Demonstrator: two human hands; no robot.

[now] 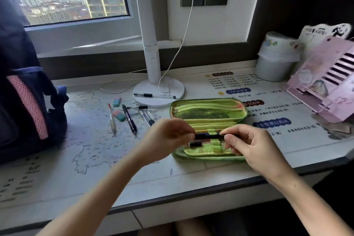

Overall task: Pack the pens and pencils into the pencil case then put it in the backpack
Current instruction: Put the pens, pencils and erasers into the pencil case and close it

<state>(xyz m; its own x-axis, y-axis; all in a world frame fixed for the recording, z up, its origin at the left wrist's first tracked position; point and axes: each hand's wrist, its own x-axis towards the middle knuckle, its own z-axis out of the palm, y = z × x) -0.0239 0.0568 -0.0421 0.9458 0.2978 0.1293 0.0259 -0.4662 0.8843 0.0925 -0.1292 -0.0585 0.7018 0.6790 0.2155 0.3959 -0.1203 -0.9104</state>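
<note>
A green pencil case (208,110) lies open on the desk, mesh lid at the back, elastic loops in the near half. Over the near half, my left hand (164,138) and my right hand (254,145) hold the two ends of a dark pen (208,137) level above the loops. Another dark pen (195,144) lies in the case below it. Loose pens (129,119) and a red-tipped pen (111,120) lie left of the case. One more pen (154,95) rests on the lamp base. The dark backpack (23,92) with a pink mesh pocket stands at the far left.
Two erasers (117,101) (119,115) lie among the loose pens. A white lamp (153,59) with a cable stands behind the case. A white lined bin (275,59) and a pink book stand (325,80) occupy the right back. The desk edge runs below my forearms.
</note>
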